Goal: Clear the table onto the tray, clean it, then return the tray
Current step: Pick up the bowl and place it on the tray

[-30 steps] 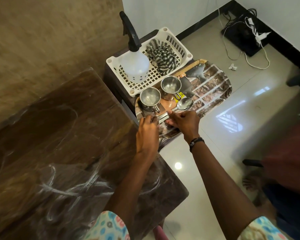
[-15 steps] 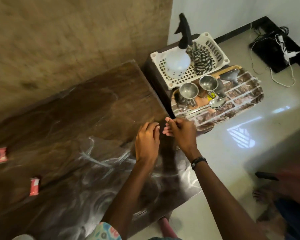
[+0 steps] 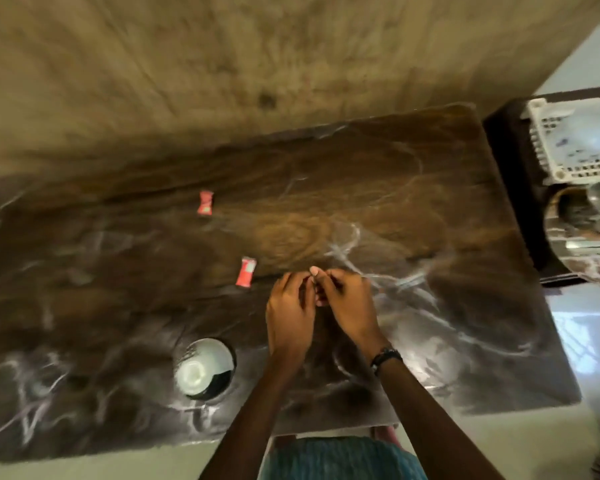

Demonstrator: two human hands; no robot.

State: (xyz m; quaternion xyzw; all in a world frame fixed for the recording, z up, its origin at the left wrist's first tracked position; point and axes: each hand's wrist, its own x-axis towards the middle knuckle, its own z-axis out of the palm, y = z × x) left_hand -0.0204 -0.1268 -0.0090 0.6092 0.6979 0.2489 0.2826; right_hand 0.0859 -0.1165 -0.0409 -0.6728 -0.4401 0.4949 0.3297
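Both hands hover together over the middle of the dark worktop (image 3: 378, 174), the left hand (image 3: 290, 317) and the right hand (image 3: 350, 310) nearly touching at the tips. Their fingers (image 3: 314, 271) are loosely curled toward one another; whether they pinch anything small between them I cannot tell (the frame is blurred).

Still to clear, by my reading: 2 red wrappers and 1 cup. The near red wrapper (image 3: 246, 276) lies just beside the left hand, the far red wrapper (image 3: 205, 202) well apart toward the wall, and the cup (image 3: 203, 368) stands close to the near edge. The tray (image 3: 582, 244) sits off the right end, already carrying steel cups, with a white basket (image 3: 548, 147) behind it.

To do this step well, I would let the left hand take the near wrapper with a fingertip pinch, then reach on for the far one, gathering both in 1 palm. The cup looks light; grip it round the rim or wall and keep it upright in case of dregs.
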